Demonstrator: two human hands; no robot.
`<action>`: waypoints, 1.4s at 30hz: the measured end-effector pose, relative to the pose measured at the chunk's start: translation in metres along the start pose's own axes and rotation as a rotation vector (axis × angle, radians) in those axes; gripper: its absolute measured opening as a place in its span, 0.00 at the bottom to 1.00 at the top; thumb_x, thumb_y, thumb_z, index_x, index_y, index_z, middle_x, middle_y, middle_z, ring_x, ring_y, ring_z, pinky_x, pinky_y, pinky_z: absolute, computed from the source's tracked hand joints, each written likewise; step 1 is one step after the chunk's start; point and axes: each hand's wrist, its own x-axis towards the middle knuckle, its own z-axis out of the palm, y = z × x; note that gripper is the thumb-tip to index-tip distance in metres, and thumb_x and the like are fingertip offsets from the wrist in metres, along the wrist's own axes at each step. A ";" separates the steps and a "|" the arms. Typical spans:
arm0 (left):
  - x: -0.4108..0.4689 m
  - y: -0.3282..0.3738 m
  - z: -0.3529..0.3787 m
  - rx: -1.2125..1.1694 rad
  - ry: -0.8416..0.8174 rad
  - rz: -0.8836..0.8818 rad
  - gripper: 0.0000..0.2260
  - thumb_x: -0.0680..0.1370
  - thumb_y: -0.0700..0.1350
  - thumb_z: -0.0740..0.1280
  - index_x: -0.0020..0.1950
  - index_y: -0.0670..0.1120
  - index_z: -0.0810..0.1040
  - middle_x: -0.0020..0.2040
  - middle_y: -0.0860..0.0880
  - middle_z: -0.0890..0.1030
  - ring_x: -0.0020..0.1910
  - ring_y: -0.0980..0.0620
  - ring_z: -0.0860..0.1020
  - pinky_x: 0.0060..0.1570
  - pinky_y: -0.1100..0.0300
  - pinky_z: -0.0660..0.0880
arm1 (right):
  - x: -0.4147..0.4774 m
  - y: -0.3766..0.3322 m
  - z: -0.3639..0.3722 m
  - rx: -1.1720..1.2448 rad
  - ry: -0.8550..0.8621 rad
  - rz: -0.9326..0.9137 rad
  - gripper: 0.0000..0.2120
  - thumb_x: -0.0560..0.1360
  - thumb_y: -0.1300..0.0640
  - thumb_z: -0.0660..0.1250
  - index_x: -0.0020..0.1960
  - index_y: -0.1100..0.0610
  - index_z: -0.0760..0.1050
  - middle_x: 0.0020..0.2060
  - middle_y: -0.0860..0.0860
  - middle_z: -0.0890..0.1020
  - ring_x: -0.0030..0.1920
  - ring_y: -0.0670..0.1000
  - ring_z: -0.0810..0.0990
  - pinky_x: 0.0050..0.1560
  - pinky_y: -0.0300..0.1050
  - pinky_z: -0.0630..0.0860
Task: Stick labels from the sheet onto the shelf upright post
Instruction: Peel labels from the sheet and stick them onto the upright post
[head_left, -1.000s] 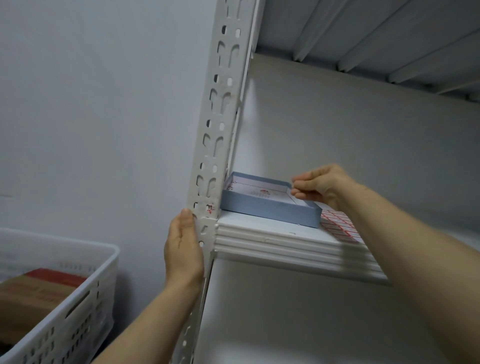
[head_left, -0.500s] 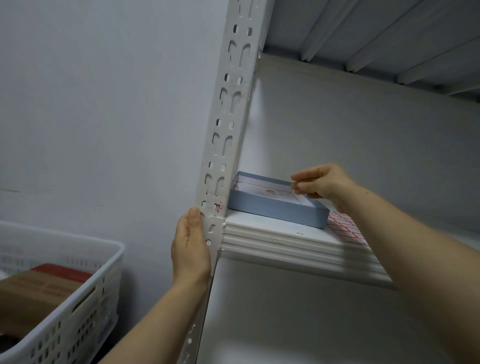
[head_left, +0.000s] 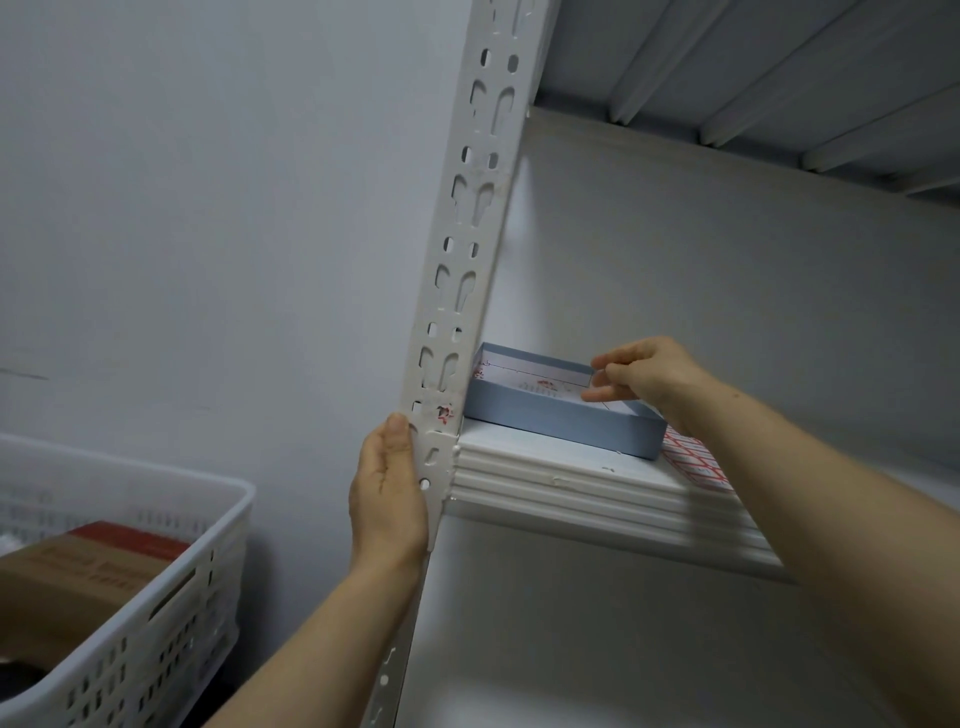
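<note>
Fingers of my left hand (head_left: 387, 493) lie straight and pressed together, flat against the left edge of the white perforated metal shelf upright post (head_left: 467, 260), level with the white ribbed shelf board (head_left: 571, 483). Just above my fingertips, a small red-printed label (head_left: 444, 413) sits on the post's front face. My right hand (head_left: 644, 374) hovers over the far right end of the shallow pale-blue cardboard box (head_left: 561, 421), which stands on the shelf just beside the post; its fingers are curled, thumb and forefinger drawn close, but I cannot tell whether they pinch anything. A white paper with red print (head_left: 540, 384) lies inside the box. The red-and-white gridded label sheet (head_left: 693, 462) lies flat on the shelf, touching the box's right end and partly hidden under my right wrist. At the lower left stands a white slotted plastic basket (head_left: 156, 597) holding a brown cardboard carton (head_left: 67, 571).
</note>
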 end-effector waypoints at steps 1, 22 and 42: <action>0.000 0.000 0.000 -0.004 -0.001 -0.003 0.18 0.81 0.55 0.55 0.60 0.46 0.75 0.57 0.48 0.79 0.57 0.50 0.76 0.57 0.58 0.70 | -0.001 -0.001 0.000 0.004 -0.004 0.008 0.13 0.80 0.67 0.55 0.61 0.67 0.73 0.49 0.62 0.80 0.33 0.52 0.82 0.47 0.40 0.77; -0.004 0.009 -0.007 0.013 -0.130 -0.037 0.10 0.76 0.46 0.66 0.57 0.47 0.77 0.51 0.49 0.82 0.49 0.51 0.80 0.54 0.53 0.76 | -0.075 -0.029 0.070 0.328 -0.080 -0.368 0.11 0.79 0.65 0.60 0.58 0.58 0.77 0.49 0.53 0.82 0.48 0.51 0.82 0.51 0.44 0.80; -0.002 0.012 -0.006 -0.129 -0.114 -0.098 0.10 0.73 0.47 0.72 0.53 0.45 0.81 0.47 0.48 0.85 0.45 0.53 0.82 0.45 0.61 0.79 | -0.080 -0.030 0.093 0.555 -0.306 -0.291 0.18 0.73 0.75 0.57 0.52 0.59 0.78 0.48 0.55 0.84 0.49 0.53 0.83 0.50 0.42 0.81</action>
